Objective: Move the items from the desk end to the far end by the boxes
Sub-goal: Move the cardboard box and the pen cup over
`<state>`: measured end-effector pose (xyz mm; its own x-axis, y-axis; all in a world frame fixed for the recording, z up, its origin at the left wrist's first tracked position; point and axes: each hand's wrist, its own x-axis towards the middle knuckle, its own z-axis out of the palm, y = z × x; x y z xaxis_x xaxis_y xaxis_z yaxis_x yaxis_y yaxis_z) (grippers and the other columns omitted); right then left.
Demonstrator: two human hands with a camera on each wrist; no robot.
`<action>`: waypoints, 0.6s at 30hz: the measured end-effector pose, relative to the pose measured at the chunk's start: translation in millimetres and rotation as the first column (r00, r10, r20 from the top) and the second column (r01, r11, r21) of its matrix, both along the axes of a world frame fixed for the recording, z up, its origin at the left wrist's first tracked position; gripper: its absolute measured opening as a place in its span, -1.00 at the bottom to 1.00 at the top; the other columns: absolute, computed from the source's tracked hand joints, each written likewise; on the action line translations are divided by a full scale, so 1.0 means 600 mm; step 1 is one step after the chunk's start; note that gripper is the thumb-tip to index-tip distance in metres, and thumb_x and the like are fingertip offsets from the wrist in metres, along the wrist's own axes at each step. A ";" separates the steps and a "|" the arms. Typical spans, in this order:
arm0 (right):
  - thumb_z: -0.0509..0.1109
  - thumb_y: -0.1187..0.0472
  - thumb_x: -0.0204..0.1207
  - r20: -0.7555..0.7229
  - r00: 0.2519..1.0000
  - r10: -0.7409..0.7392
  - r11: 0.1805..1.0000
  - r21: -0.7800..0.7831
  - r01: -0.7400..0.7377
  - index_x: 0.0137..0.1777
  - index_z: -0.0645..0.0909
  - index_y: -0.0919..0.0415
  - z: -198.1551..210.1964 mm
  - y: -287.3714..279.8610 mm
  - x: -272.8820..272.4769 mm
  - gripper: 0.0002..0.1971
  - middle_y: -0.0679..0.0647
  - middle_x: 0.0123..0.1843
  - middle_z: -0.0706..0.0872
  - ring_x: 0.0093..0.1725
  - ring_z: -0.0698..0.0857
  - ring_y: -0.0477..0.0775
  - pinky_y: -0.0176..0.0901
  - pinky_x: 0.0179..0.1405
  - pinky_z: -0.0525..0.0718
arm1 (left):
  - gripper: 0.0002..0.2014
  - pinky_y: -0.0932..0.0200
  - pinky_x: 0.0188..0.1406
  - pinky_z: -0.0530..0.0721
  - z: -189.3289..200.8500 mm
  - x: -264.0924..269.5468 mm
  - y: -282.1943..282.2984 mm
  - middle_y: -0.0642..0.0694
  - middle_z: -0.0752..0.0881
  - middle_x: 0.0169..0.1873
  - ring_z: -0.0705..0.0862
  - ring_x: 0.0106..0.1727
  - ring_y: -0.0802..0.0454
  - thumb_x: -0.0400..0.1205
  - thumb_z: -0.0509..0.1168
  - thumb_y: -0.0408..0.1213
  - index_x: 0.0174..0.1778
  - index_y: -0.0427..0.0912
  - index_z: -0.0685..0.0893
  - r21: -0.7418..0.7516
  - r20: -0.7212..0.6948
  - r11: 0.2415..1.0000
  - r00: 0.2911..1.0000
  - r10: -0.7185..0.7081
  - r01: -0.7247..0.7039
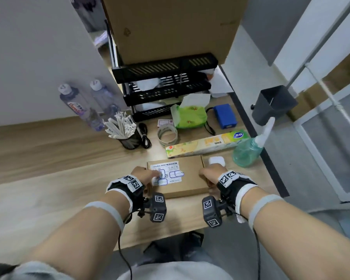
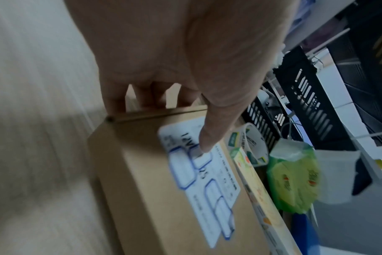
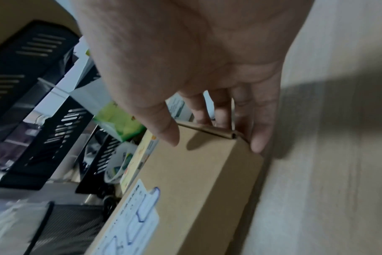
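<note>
Both hands, left (image 1: 142,174) and right (image 1: 209,174), grip the flat brown cardboard box (image 1: 188,178) with its white printed label (image 1: 167,174).

Light wood-grain table (image 1: 49,168). Flat brown cardboard box (image 1: 187,182) lies near its front edge; beyond the box, a long yellow-green carton (image 1: 206,145), tape roll (image 1: 167,136), green tissue pack (image 1: 190,117), black mesh pen cup (image 1: 129,141).

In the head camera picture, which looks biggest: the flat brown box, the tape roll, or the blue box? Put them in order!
1. Flat brown box, clearly the biggest, though nearest the camera.
2. Tape roll and blue box look about alike, so no ranking.
</note>
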<state>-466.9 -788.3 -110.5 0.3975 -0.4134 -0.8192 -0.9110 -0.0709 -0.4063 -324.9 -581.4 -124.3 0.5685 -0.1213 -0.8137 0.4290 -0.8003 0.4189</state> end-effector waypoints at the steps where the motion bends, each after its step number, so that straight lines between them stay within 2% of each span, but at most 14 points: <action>1: 0.34 0.11 0.42 0.006 1.000 -0.001 0.999 0.043 0.001 -0.02 0.61 0.29 0.002 0.006 0.009 -0.74 0.23 -0.20 0.71 -0.25 0.73 0.25 0.19 -0.09 0.84 | -0.46 0.15 -0.36 0.56 0.005 0.000 0.010 -0.17 0.69 -0.39 0.63 -0.35 -0.14 0.26 0.62 0.02 -0.04 -0.34 0.75 -0.017 0.011 0.999 0.999 0.034 -0.034; 2: 0.34 0.11 0.47 0.023 1.000 0.013 0.997 0.075 -0.015 0.03 0.59 0.27 0.007 0.012 0.018 -0.75 0.24 -0.15 0.72 -0.21 0.75 0.26 0.24 -0.06 0.83 | -0.39 0.12 -0.30 0.62 0.002 0.003 0.022 -0.18 0.77 -0.29 0.69 -0.30 -0.15 0.21 0.63 0.09 -0.01 -0.32 0.76 -0.054 0.027 0.996 0.997 0.078 -0.076; 4: 0.36 0.02 0.44 0.064 0.993 0.104 0.992 0.071 -0.108 0.08 0.59 0.25 0.006 0.026 0.040 -0.67 0.25 -0.04 0.76 -0.11 0.80 0.29 0.28 -0.05 0.83 | -0.07 0.04 -0.08 0.73 -0.002 0.013 0.050 -0.20 0.83 -0.05 0.78 -0.14 -0.12 0.02 0.64 0.24 0.20 -0.30 0.68 -0.127 0.054 0.977 0.982 0.182 -0.174; 6: 0.37 -0.08 0.38 0.106 0.969 0.224 0.973 0.033 -0.228 0.07 0.60 0.20 0.007 0.045 0.067 -0.60 0.21 -0.02 0.79 -0.08 0.80 0.24 0.19 -0.03 0.83 | 0.15 -0.12 0.19 0.75 -0.006 0.026 0.086 -0.17 0.79 0.13 0.80 0.06 -0.13 -0.05 0.66 0.35 0.38 -0.23 0.52 -0.174 0.076 0.959 0.968 0.239 -0.223; 9: 0.38 -0.06 0.50 0.139 0.921 0.365 0.930 -0.001 -0.368 -0.18 0.59 0.14 0.020 0.078 0.106 -0.75 0.08 -0.25 0.72 -0.29 0.70 0.05 -0.17 -0.31 0.67 | 0.14 -0.17 0.40 0.62 0.033 0.032 0.137 -0.07 0.70 0.25 0.73 0.25 -0.19 0.12 0.62 0.35 0.54 -0.13 0.36 -0.177 0.082 0.951 0.959 0.271 -0.253; 10: 0.37 -0.03 0.54 0.140 0.910 0.390 0.919 0.007 -0.395 -0.26 0.56 0.13 0.025 0.088 0.122 -0.74 0.07 -0.30 0.70 -0.33 0.68 0.05 -0.21 -0.36 0.61 | 0.13 -0.15 0.40 0.61 0.040 0.038 0.156 -0.05 0.68 0.24 0.72 0.24 -0.17 0.17 0.61 0.32 0.58 -0.13 0.34 -0.196 0.089 0.940 0.950 0.300 -0.278; 11: 0.38 -0.03 0.55 0.139 0.906 0.401 0.914 0.015 -0.406 -0.29 0.56 0.15 0.029 0.098 0.138 -0.71 0.10 -0.29 0.70 -0.33 0.69 0.10 -0.19 -0.34 0.64 | 0.13 -0.17 0.40 0.62 0.042 0.046 0.178 -0.06 0.70 0.22 0.73 0.22 -0.15 0.15 0.62 0.31 0.58 -0.10 0.35 -0.224 0.094 0.925 0.937 0.335 -0.308; 12: 0.40 -0.03 0.53 0.149 0.905 0.399 0.914 0.018 -0.406 -0.28 0.56 0.18 0.030 0.105 0.155 -0.70 0.14 -0.24 0.73 -0.29 0.71 0.14 -0.10 -0.24 0.72 | 0.10 -0.20 0.37 0.64 0.043 0.057 0.197 -0.07 0.74 0.19 0.76 0.19 -0.14 0.10 0.63 0.33 0.52 -0.06 0.40 -0.252 0.103 0.907 0.922 0.373 -0.339; 13: 0.43 -0.02 0.50 0.174 0.911 0.374 0.924 0.019 -0.383 -0.24 0.58 0.19 0.029 0.112 0.174 -0.72 0.18 -0.17 0.75 -0.27 0.73 0.14 -0.01 -0.13 0.77 | -0.02 -0.21 0.30 0.70 0.048 0.065 0.213 -0.07 0.78 0.15 0.79 0.13 -0.12 0.09 0.64 0.34 0.36 -0.01 0.47 -0.269 0.103 0.891 0.908 0.405 -0.366; 14: 0.46 0.02 0.49 0.211 0.919 0.334 0.939 0.015 -0.345 -0.17 0.59 0.19 0.025 0.119 0.194 -0.77 0.18 -0.10 0.77 -0.27 0.74 0.11 0.00 -0.10 0.79 | -0.05 -0.14 0.15 0.78 0.048 0.076 0.229 -0.08 0.82 0.06 0.84 0.01 -0.05 0.13 0.65 0.32 0.34 -0.10 0.53 -0.295 0.100 0.874 0.897 0.431 -0.387; 15: 0.49 0.09 0.50 0.251 0.925 0.287 0.954 0.010 -0.299 -0.07 0.60 0.18 0.027 0.126 0.211 -0.81 0.18 -0.05 0.76 -0.26 0.74 0.07 -0.02 -0.11 0.79 | -0.17 0.03 -0.13 0.83 0.052 0.083 0.243 -0.10 0.84 -0.07 0.83 -0.22 0.09 0.24 0.65 0.25 0.32 -0.12 0.57 -0.304 0.108 0.868 0.891 0.441 -0.393; 16: 0.51 0.14 0.49 0.285 0.926 0.249 0.965 0.005 -0.261 0.06 0.58 0.18 0.029 0.134 0.228 -0.77 0.18 -0.02 0.75 -0.23 0.75 0.06 -0.01 -0.08 0.79 | -0.29 0.20 -0.42 0.75 0.055 0.092 0.254 -0.16 0.83 -0.18 0.73 -0.48 0.22 0.36 0.62 0.16 0.31 -0.14 0.59 -0.308 0.128 0.866 0.884 0.449 -0.395; 17: 0.53 0.17 0.47 0.300 0.925 0.232 0.970 -0.005 -0.242 0.16 0.55 0.16 0.025 0.142 0.248 -0.68 0.15 -0.03 0.72 -0.15 0.75 0.08 0.03 -0.01 0.79 | -0.36 0.20 -0.55 0.68 0.053 0.102 0.267 -0.27 0.83 -0.20 0.58 -0.64 0.27 0.43 0.59 0.10 0.33 -0.16 0.60 -0.288 0.143 0.874 0.885 0.444 -0.392; 18: 0.57 0.16 0.43 0.308 0.920 0.244 0.969 -0.032 -0.246 0.25 0.51 0.13 0.021 0.149 0.267 -0.56 0.11 -0.03 0.70 -0.06 0.75 0.10 0.09 0.07 0.80 | -0.36 0.02 -0.44 0.72 0.046 0.115 0.280 -0.35 0.83 -0.15 0.50 -0.67 0.28 0.45 0.57 0.09 0.34 -0.18 0.60 -0.282 0.148 0.874 0.882 0.448 -0.396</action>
<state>-306.7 -699.0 -98.2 0.7179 -0.2658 -0.6434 -0.6962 -0.2719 -0.6644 -255.6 -413.3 -96.8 0.7571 -0.0059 -0.6533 0.5886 -0.4278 0.6860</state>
